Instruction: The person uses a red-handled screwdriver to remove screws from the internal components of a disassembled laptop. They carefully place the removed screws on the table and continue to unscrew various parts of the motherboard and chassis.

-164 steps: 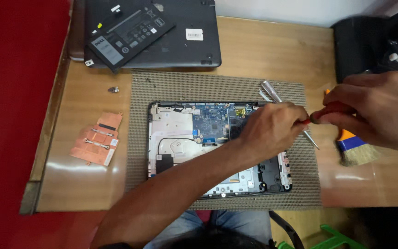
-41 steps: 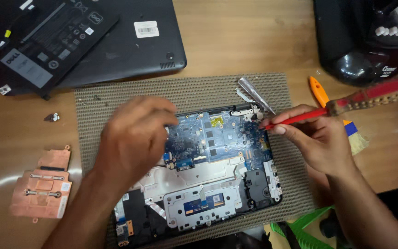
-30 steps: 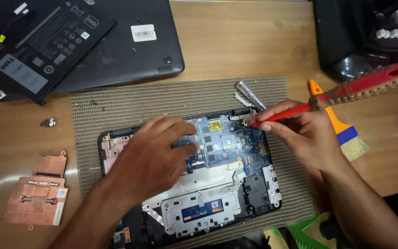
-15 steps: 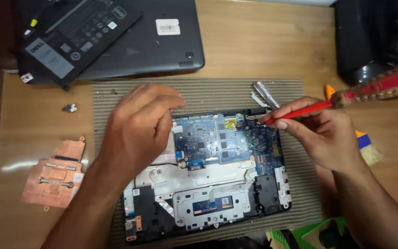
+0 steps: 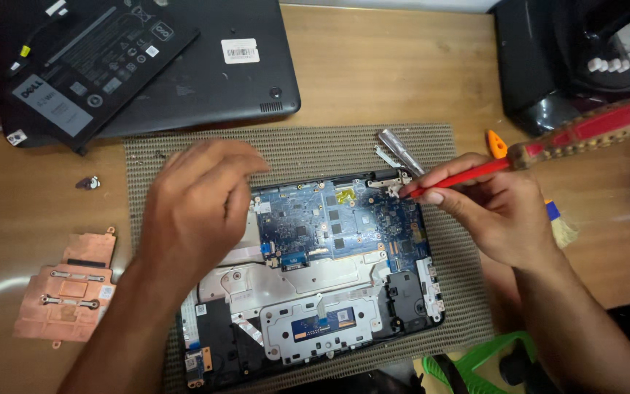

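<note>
Screwdriver with long red shaft and red-and-brown handle [image 5: 548, 149] is clamped between the fingers of the right hand [image 5: 494, 211]. Its long axis runs from upper right to lower left; the handle end points toward the upper right and the tip points down-left, resting at the silver hinge bracket [image 5: 386, 181] on the upper right corner of the opened black laptop base [image 5: 315, 284]. The blue circuit board [image 5: 337, 226] lies exposed just beside the tip. The left hand [image 5: 195, 208] hovers over the left part of the base, fingers loosely curled and apart, gripping nothing. The base sits on a grey woven mat [image 5: 315, 149] on the wooden tabletop [image 5: 388, 66]. A copper heat sink plate [image 5: 67, 288] lies left of the mat.
</note>
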